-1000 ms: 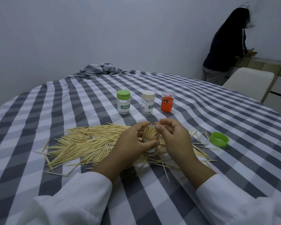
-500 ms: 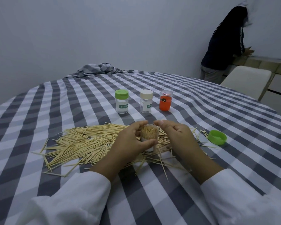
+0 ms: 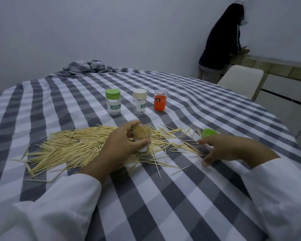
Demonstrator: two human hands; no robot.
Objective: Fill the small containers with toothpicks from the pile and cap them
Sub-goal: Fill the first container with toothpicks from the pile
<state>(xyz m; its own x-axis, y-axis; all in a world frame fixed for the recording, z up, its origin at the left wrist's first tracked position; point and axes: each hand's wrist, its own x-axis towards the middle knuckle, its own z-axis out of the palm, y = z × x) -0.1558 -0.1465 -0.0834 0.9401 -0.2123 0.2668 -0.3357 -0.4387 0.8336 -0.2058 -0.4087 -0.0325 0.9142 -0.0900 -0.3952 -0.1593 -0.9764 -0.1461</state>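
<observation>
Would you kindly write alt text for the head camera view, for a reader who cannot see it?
A person's left hand grips an open container packed with toothpicks over a toothpick pile on a checked tablecloth, while the right hand reaches beside a loose green cap. Three capped containers stand behind.

A second ago both my hands were gathered at the open container (image 3: 142, 136), my right fingers curled just above its mouth and the toothpicks standing in it. Half a second ago that hand was still beside the rim. Now my right hand (image 3: 228, 148) has left the container and swung out to the right over the scattered toothpicks (image 3: 179, 143), fingers spread and loose, fingertips just short of the loose green cap (image 3: 209, 132). My view has also shifted, so the three capped containers now sit further left.
</observation>
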